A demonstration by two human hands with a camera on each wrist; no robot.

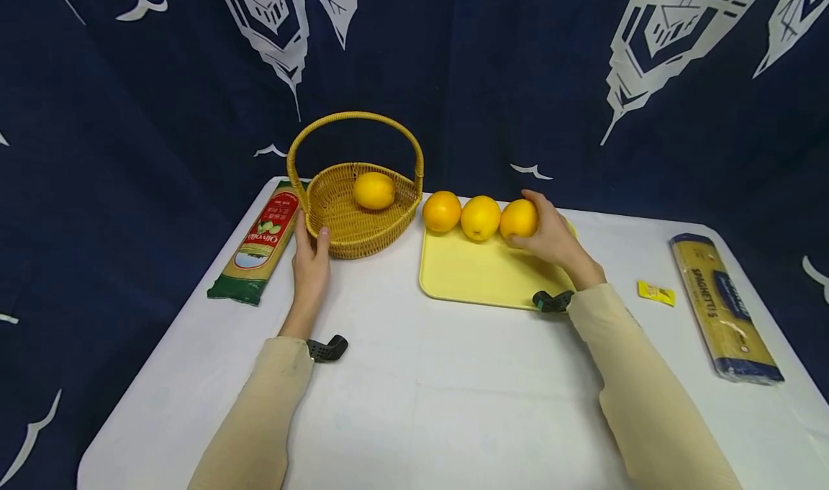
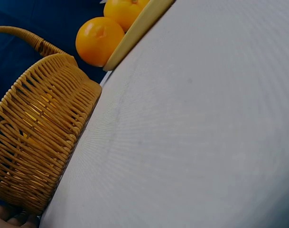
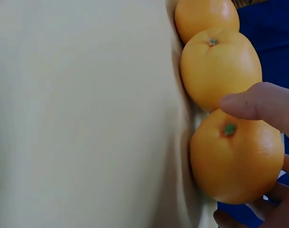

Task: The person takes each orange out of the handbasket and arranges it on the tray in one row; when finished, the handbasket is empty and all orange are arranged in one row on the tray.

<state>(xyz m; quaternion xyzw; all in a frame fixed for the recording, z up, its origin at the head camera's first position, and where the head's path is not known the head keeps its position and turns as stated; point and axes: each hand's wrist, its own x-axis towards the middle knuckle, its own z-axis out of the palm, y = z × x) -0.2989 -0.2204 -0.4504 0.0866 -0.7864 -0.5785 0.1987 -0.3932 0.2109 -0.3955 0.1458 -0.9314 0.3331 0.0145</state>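
Note:
A wicker basket (image 1: 363, 245) with a tall arched handle stands at the back left, with one orange (image 1: 373, 191) inside. At its left side my left hand (image 1: 311, 267) grips it, the thumb in front; in the left wrist view only some fingertips show beside the weave. On the yellow tray (image 1: 479, 278), three oranges sit in a row along the far edge: a left orange (image 1: 442, 211), a middle orange (image 1: 481, 218) and a right orange (image 1: 519, 219). My right hand (image 1: 550, 237) holds the right orange between thumb and fingers, which still touches the tray area beside its neighbour.
Left of the basket lies a green and red pasta packet (image 1: 262, 245), partly behind the basket. A small yellow wrapped packet (image 1: 656, 293) and a spaghetti packet (image 1: 727, 310) lie on the right of the white table (image 1: 440, 404). A dark blue curtain (image 1: 518, 65) hangs behind.

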